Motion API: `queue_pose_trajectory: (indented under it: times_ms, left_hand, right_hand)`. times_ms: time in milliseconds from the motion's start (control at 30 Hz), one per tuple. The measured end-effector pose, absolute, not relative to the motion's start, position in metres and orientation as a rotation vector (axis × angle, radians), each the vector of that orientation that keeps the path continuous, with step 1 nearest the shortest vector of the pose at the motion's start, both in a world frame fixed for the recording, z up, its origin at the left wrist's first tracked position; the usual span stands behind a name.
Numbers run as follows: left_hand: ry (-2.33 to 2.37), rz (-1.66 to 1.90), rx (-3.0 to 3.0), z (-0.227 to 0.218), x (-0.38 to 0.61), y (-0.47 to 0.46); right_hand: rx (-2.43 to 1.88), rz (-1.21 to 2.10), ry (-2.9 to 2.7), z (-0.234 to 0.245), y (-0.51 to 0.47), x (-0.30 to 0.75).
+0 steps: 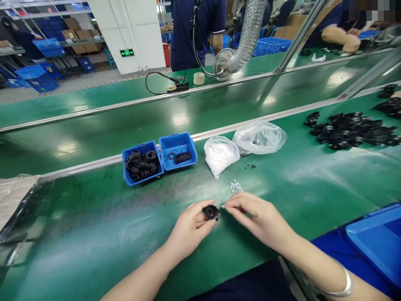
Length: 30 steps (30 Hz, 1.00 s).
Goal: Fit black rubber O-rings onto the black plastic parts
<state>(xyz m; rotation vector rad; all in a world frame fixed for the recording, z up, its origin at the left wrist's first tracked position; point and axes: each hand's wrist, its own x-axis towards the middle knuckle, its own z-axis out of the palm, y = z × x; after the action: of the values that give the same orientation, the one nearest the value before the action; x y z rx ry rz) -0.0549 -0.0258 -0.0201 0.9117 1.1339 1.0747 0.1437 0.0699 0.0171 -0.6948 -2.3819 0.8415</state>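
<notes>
A: Left hand [189, 228] first: how far closed, and on what?

B: Curled partway shut, with a black round part [211, 212] gripped between thumb and fingers. Tilts the hollow end up towards the camera.

A: And in the right hand [263, 217]?

B: Pinches thumb and forefinger nearly together on a tiny pale piece [223, 206], partly hidden by the fingertips. Stops just beside the black round part, not touching.

A: Location of that part?

B: Held over the near side of the green bench [125, 225], touched by the left hand only.

A: Nearby?

B: Scattered just beyond the right hand: small pale pieces [235, 186]. Farther back: a few black bits [251, 166], then a bag of white contents [221, 152] against a clear bag [271, 138]. To the left: two blue bins [145, 180], side by side, with black rings [140, 165] inside, more in the left one. Far right: a heap of black parts [354, 129].
</notes>
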Motion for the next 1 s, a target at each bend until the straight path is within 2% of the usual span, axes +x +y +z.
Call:
queue_pose_trajectory:
  times_ms: [67, 267, 567, 800, 1000]
  left_hand:
    - [1.184, 1.065, 1.000, -0.020, -0.055, -0.027]
    - [1.386, 1.007, 1.299, -0.012, -0.055, -0.029]
    - [1.449, 1.025, 1.417, -0.012, -0.056, -0.028]
    - [1.525, 1.032, 1.634, -0.017, -0.055, -0.029]
    - [1.556, 0.913, 1.904, -0.010, -0.054, -0.031]
  right_hand:
    - [-0.630, 0.866, -2.401, 0.013, 0.057, 0.130]
    - [-0.633, 0.649, -2.495, -0.004, 0.049, 0.115]
    - [-0.646, 0.561, -2.558, -0.008, 0.051, 0.113]
    - [-0.616, 0.374, -2.597, -0.008, 0.050, 0.110]
    - [-0.444, 0.446, -2.424, -0.042, 0.062, 0.110]
